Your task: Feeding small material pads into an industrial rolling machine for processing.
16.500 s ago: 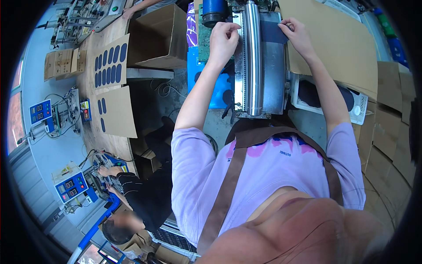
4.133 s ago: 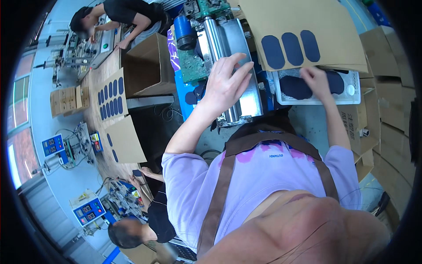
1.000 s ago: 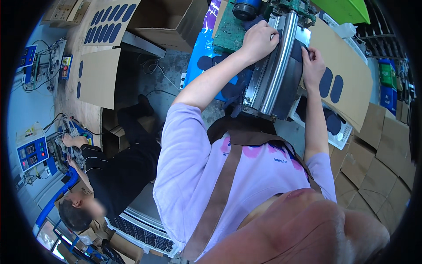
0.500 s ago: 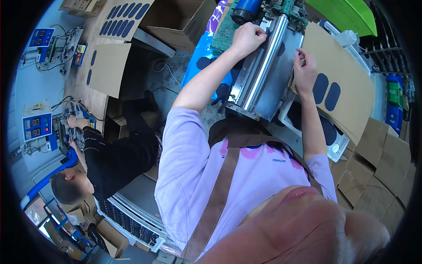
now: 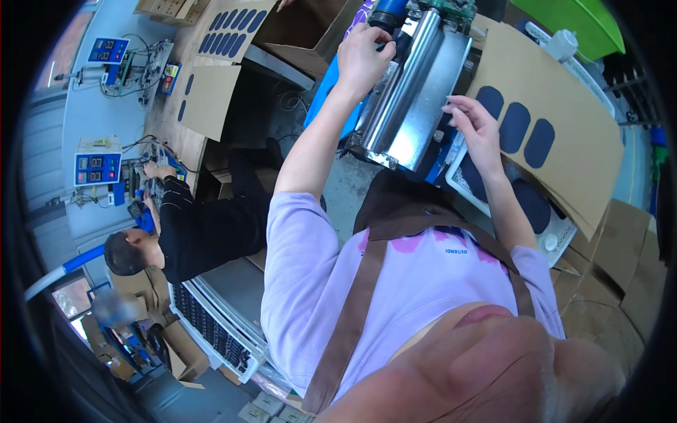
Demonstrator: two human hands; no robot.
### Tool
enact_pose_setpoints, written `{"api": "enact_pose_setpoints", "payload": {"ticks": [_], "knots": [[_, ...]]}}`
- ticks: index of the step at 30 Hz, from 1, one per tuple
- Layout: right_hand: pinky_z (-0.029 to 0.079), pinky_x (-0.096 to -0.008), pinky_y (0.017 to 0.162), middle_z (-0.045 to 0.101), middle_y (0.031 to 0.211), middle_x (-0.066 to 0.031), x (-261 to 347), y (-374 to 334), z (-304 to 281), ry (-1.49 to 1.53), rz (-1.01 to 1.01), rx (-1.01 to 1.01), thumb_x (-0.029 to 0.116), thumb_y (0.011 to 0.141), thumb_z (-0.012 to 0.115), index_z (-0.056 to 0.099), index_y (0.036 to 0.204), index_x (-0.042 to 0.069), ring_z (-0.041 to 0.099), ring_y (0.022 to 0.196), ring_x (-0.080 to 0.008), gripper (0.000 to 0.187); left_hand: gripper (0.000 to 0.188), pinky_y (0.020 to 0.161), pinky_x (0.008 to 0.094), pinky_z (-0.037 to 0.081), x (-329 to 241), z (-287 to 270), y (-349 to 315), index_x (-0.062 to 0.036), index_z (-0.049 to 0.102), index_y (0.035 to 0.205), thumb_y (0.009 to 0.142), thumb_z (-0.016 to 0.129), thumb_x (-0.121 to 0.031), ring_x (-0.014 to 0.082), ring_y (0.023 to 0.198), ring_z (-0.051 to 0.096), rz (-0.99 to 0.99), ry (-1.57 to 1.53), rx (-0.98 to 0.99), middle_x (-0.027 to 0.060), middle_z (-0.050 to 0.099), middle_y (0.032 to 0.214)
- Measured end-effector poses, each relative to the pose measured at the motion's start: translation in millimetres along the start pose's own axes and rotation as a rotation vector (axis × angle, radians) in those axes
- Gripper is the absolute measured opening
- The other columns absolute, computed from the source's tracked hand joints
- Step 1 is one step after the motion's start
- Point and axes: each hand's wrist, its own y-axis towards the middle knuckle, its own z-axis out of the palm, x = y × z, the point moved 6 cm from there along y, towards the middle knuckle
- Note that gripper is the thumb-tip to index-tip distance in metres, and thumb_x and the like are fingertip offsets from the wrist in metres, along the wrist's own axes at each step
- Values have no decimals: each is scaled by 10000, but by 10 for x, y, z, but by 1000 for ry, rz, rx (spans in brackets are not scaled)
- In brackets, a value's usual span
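My left hand [image 5: 362, 62] is over the left side of a roller machine [image 5: 403, 95], beside its shiny metal roller. Its fingers are pinched together, and whatever is between them is too small or hidden to name. My right hand [image 5: 478, 132] hovers between the machine's smooth metal plate [image 5: 427, 99] and a cardboard sheet [image 5: 578, 151], fingers loosely bent and apart, with nothing visible in them. Three dark blue oval pads lie in a row on that sheet, the nearest to the machine being one pad [image 5: 489, 103].
Under the sheet, a white basket [image 5: 562, 243] holds more dark ovals. A green bin [image 5: 575, 25] and a white bottle [image 5: 562, 44] stand far right. At left, a co-worker in black [image 5: 211, 229] works at a bench with blue control boxes [image 5: 99, 169]. Flattened cartons [image 5: 599, 282] lie right.
A third dark oval pad now lies on the cardboard sheet, and the one on the machine's plate is gone. My left hand has shifted left in the picture; the view has turned slightly.
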Motion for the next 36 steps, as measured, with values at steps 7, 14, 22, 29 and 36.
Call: {"api": "enact_pose_setpoints", "payload": {"ticks": [7, 14, 22, 29, 36], "knots": [[482, -358, 960, 526, 1378, -189, -339, 122, -134, 1074, 365, 185, 388, 1046, 414, 381, 1450, -12, 584, 1164, -262, 570, 70, 677, 324, 478, -1326, 160, -474, -47, 675, 883, 815, 666, -64, 245, 751, 568, 540, 25, 20, 77, 563, 897], [471, -406, 1001, 534, 1378, -187, -490, 192, -1082, 1351, 267, 52, 408, 1043, 402, 385, 1443, -2, 579, 1187, -288, 573, 203, 663, 308, 465, -1904, 675, -900, 12, 670, 995, 800, 680, -43, 213, 724, 550, 961, -171, 265, 105, 607, 1024], [494, -316, 937, 621, 1273, -103, -1175, -194, -2847, 649, 233, -397, 397, 1036, 464, 546, 1338, 40, 609, 1114, -169, 474, 210, 589, 290, 465, -1674, 532, -965, 12, 683, 979, 769, 693, 16, 208, 647, 562, 769, -323, 268, 99, 647, 923], [444, -302, 993, 636, 1239, -114, -1051, -225, -3197, -384, 261, -638, 354, 1009, 528, 560, 1287, -49, 587, 1144, -216, 491, 215, 607, 299, 483, -1296, 382, -1026, 8, 677, 986, 772, 684, 20, 216, 671, 589, 601, -320, 219, 95, 651, 898], [521, -326, 855, 676, 1160, -137, -463, -536, -1913, -835, -140, -359, 104, 955, 617, 616, 1232, -6, 666, 984, -260, 298, 197, 623, 312, 478, -949, 14, -1469, -15, 655, 983, 786, 659, -17, 233, 696, 592, 439, -290, 60, 78, 625, 881]]}}
